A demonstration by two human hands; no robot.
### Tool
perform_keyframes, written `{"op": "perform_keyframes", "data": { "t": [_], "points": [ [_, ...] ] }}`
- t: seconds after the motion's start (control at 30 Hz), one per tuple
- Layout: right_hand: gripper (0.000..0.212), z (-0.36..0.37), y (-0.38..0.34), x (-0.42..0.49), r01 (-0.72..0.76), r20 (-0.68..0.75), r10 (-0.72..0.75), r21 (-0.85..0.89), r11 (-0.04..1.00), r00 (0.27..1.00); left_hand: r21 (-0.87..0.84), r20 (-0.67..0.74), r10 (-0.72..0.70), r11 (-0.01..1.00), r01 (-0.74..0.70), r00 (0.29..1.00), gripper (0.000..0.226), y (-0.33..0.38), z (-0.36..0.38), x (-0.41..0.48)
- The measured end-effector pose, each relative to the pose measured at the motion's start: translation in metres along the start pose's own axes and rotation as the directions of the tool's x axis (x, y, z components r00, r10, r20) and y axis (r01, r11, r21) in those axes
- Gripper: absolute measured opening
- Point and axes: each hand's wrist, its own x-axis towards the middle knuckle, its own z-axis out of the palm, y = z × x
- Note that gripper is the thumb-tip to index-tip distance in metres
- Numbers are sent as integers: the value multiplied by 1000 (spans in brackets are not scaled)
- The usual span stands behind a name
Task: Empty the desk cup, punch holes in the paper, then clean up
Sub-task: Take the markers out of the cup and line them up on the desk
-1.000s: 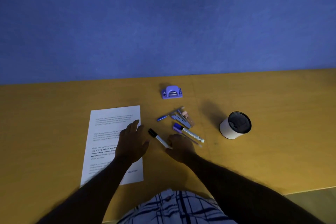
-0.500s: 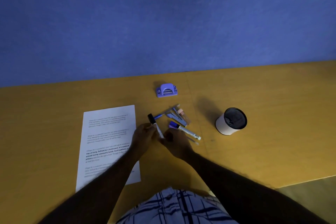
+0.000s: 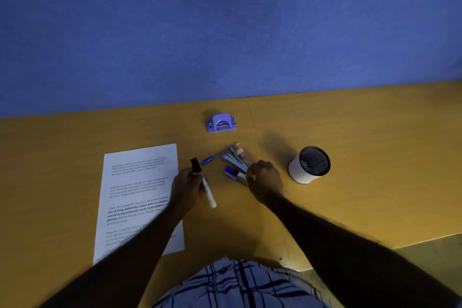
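Note:
My left hand (image 3: 186,186) holds a white marker with a black cap (image 3: 205,185), the cap pointing away from me. My right hand (image 3: 265,180) rests on the near end of a pile of pens and markers (image 3: 232,157), its fingers closed around the purple-capped marker (image 3: 231,172). A printed sheet of paper (image 3: 137,182) lies flat to the left, partly under my left forearm. The purple hole punch (image 3: 221,123) sits beyond the pile. The white desk cup (image 3: 303,170) with a dark inside stands upright to the right.
The yellow-brown desk (image 3: 362,132) runs up to a blue wall (image 3: 225,27) behind. The desk's front edge shows at the lower right, with floor (image 3: 435,257) below it. My checked shirt fills the bottom middle.
The black-capped marker went from lying on the desk into my left hand, which came off the paper. My right hand moved right onto the pile and the purple-capped marker.

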Motion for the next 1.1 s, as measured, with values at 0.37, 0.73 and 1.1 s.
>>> {"op": "perform_keyframes", "data": {
  "t": [0.37, 0.73, 1.1],
  "points": [
    [22, 3, 15, 3, 168, 96, -156, -147, 975, 983, -14, 5, -3, 1000, 3, 1000, 17, 3, 4, -1],
    [24, -5, 16, -6, 142, 93, -136, -61, 988, 986, -4, 15, 13, 1000, -13, 1000, 14, 5, 12, 1],
    [5, -25, -27, -10, -234, 164, 170, 769, 595, 972, -170, 85, 61, 984, -46, 995, 16, 26, 49, 3]
  ]
}}
